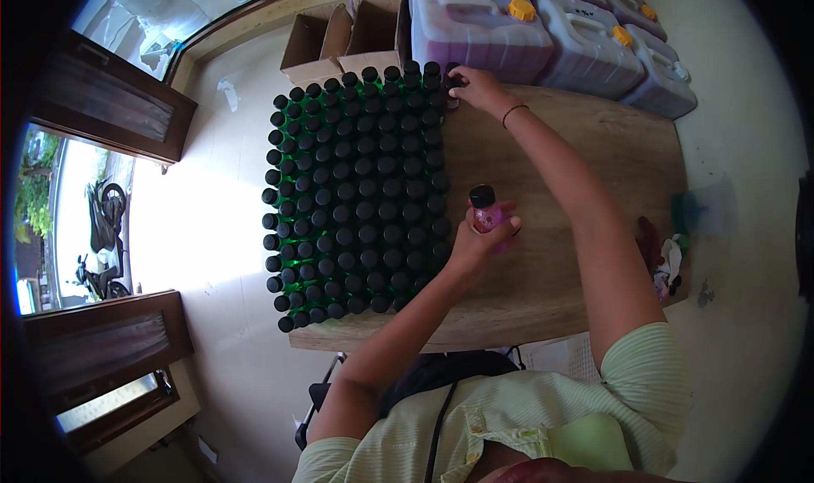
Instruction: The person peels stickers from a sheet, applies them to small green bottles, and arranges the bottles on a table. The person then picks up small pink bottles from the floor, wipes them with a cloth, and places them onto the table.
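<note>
My left hand (476,247) is wrapped round a small bottle (488,215) of pink liquid with a black cap, held upright above the wooden table. At the far right corner of a block of bottles, my right hand (477,89) closes its fingers on another black-capped bottle (453,103), partly hidden by the fingers. That block of green bottles (365,186) with black caps stands in tight rows on the table's left part. Its right edge lies close to my left hand.
Bare wood shows on the table (560,254). Large jugs (479,38) with orange caps and open cardboard boxes (373,33) stand beyond the far edge. Crumpled cloths (670,262) and a green-and-clear container (699,212) lie at the right edge.
</note>
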`<state>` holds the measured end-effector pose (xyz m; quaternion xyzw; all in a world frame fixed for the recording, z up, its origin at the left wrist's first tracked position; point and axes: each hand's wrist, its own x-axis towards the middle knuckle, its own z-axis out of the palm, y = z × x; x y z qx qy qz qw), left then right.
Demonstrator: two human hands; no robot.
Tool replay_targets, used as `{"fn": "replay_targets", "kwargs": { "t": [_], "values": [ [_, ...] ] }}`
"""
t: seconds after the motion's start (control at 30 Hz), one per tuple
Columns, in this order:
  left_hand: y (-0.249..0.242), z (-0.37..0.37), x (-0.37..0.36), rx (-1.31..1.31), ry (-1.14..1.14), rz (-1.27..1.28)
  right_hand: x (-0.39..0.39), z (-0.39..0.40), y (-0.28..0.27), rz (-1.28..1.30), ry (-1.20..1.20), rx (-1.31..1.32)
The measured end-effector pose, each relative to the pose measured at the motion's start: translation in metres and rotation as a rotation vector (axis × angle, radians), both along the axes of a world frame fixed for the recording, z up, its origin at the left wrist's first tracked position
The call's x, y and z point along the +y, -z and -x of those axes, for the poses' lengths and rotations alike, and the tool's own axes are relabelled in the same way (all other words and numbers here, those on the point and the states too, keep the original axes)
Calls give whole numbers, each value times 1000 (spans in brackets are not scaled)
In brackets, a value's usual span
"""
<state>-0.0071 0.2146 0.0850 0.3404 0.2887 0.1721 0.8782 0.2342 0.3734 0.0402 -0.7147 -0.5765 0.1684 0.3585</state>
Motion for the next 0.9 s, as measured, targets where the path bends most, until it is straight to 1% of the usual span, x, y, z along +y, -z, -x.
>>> {"fn": "replay_targets", "kwargs": {
  "t": [0.07,0.13,0.17,0.2,0.27,0.37,0.43,0.47,0.5,0.57,0.6,0.67,0.7,0.77,0.8,0.87,0.9],
  "values": [
    [2,3,7,-26,18,-10,-21,11,-20,-28,35,66],
    [-2,6,18,-114,4,76,-56,26,-45,-8,-77,187],
    [-4,8,23,-156,0,122,-83,40,-66,48,-80,269],
    [-7,8,26,-186,-18,116,-111,56,-79,105,-81,353],
    [-12,5,34,-253,-57,102,-158,72,-74,4,-94,447],
    [-13,0,42,-334,-5,128,-195,92,-89,57,-96,394],
    [-12,-3,40,-356,-3,166,-202,91,-77,-65,-87,148],
    [-13,-5,39,-365,-23,186,-203,90,-72,-126,-82,25],
    [-13,-6,37,-373,-42,206,-203,85,-72,-133,-93,14],
    [-13,-4,34,-302,-74,255,-192,60,-73,-148,-115,-11],
    [-14,-3,33,-268,-90,278,-185,47,-70,-48,-48,157],
    [-19,-1,26,-186,-114,244,-164,22,-55,155,83,492],
    [-21,1,24,-145,-128,226,-152,14,-50,179,91,485],
    [-18,6,21,-88,-31,135,-126,4,-40,227,102,473],
    [-17,10,18,-56,17,92,-114,2,-35,234,88,426],
    [-20,16,9,73,43,-33,-89,3,-24,249,61,330],
    [-22,20,6,120,74,-87,-76,3,-16,253,44,335]
  ]
}}
